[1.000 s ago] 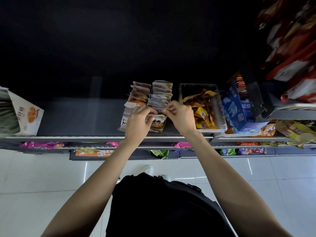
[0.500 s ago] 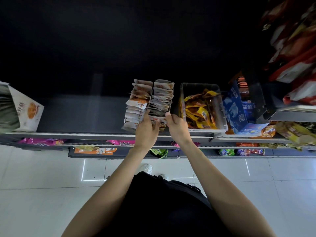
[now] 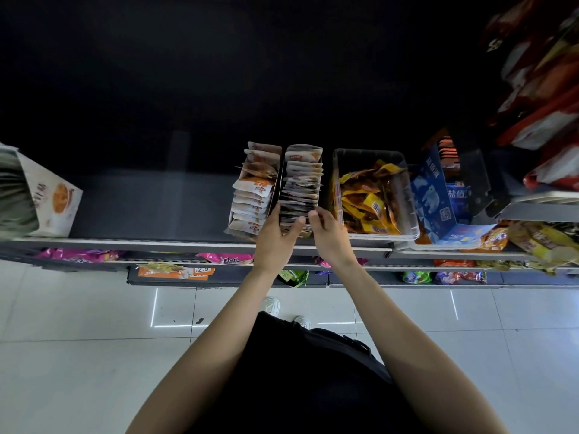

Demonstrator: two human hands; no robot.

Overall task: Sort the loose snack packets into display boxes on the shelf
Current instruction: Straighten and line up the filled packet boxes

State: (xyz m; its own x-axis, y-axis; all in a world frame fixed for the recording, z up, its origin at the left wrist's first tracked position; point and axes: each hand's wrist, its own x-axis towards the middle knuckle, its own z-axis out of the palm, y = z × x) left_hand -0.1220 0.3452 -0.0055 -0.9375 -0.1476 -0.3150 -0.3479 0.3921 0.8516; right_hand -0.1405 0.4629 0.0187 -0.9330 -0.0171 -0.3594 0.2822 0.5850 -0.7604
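Observation:
Two display boxes stand side by side on the dark shelf (image 3: 150,211). The left one holds a row of white and orange packets (image 3: 255,191); the right one holds a row of grey packets (image 3: 302,186). My left hand (image 3: 275,239) grips the front end of the grey packet row, thumb on its left side and fingers across the front. My right hand (image 3: 329,238) touches the front right corner of the same row with its fingertips. What lies under the palms is hidden.
A clear plastic tub (image 3: 407,227) of yellow and orange packets sits right of the boxes. Further right is a blue carton (image 3: 438,195). A white carton (image 3: 53,202) stands at the far left. Loose packets lie on lower shelves (image 3: 225,258). Red bags (image 3: 545,98) hang top right.
Both hands have drawn back from on top of the packet rows to the front end of the grey row. The rows now stand more upright and tidy.

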